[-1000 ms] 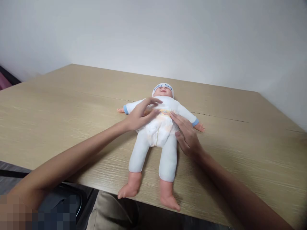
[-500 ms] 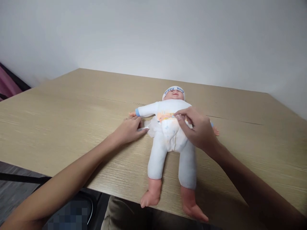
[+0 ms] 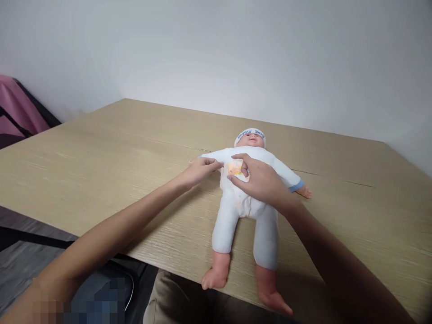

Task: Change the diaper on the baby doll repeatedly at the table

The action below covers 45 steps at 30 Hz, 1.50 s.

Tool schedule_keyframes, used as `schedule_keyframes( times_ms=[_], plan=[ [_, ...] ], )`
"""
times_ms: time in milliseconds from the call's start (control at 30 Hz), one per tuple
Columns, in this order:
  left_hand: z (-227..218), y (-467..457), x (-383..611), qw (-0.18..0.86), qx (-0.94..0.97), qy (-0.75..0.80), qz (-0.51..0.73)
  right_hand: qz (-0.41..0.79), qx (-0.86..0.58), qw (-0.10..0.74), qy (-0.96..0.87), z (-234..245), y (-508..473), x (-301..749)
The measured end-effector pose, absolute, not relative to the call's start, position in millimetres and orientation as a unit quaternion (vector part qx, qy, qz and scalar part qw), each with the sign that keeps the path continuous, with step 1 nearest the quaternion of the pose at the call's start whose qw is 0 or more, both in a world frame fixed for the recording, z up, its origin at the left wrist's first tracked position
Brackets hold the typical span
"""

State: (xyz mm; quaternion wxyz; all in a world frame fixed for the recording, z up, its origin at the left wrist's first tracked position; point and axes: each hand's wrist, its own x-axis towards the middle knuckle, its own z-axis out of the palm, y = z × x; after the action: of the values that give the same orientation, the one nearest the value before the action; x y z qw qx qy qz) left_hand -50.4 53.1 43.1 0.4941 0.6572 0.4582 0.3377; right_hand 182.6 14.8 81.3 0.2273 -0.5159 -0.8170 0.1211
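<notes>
A baby doll [image 3: 265, 157] in a white suit and a "Happy Baby" headband lies on its back, feet towards me. Around its hips is a white diaper [image 3: 248, 204] with an orange and yellow print at the front waist. Thumb and fingers of my left hand [image 3: 204, 170] are closed in a pinch on the diaper's side flap, beside the doll's waist. My right hand [image 3: 261, 177] lies over the diaper's front, its thumb and index finger spread apart around the printed band. It covers part of the waist and the other side of the diaper.
The doll lies near the front edge of a light wooden table [image 3: 101, 180]. A pale wall [image 3: 216, 58] rises behind it. Pink cloth [image 3: 20, 103] with a dark edge shows at the far left. My legs [image 3: 168, 297] are below the table edge.
My left hand has gone from the tabletop up to the doll's waist, bringing the diaper flap in. The right hand has shifted left and its thumb and fingers have parted. The view has turned slightly.
</notes>
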Motion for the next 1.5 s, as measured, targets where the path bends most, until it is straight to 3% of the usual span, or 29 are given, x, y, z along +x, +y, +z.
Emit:
schedule_keyframes(
  times_ms=[267, 500, 767, 933, 1067, 1167, 1300, 1500],
  plan=[
    [34.9, 59.2, 2.3, 0.573, 0.590, 0.406, 0.399, 0.169, -0.511, 0.263, -0.800, 77.6, 22.7, 186.4],
    [-11.6, 56.1, -6.5, 0.472, 0.619, 0.368, 0.508, 0.191, -0.509, 0.299, -0.784, 71.0, 26.4, 190.0],
    [-19.1, 67.2, -2.4, 0.510, 0.619, 0.307, 0.513, 0.170, -0.502, 0.318, -0.786, 65.5, 28.6, 191.7],
    [-14.4, 61.8, 0.5, 0.474, 0.594, 0.382, 0.526, 0.106, -0.468, 0.387, -0.788, 62.4, 31.7, 193.3],
    [8.6, 21.0, -12.0, 0.333, 0.627, 0.434, 0.555, 0.084, -0.448, 0.435, -0.777, 74.5, -11.5, 198.7],
    [25.5, -23.0, -27.2, 0.269, 0.760, 0.333, 0.489, 0.176, -0.433, 0.377, -0.800, 77.1, -68.5, 206.9],
    [25.2, -56.0, -38.1, 0.240, 0.907, 0.220, 0.268, 0.206, -0.398, 0.273, -0.851, 55.7, -119.0, 221.6],
    [15.3, -35.7, -33.2, 0.246, 0.885, 0.315, 0.238, 0.154, -0.499, 0.295, -0.800, 23.9, -98.6, 235.1]
  ],
)
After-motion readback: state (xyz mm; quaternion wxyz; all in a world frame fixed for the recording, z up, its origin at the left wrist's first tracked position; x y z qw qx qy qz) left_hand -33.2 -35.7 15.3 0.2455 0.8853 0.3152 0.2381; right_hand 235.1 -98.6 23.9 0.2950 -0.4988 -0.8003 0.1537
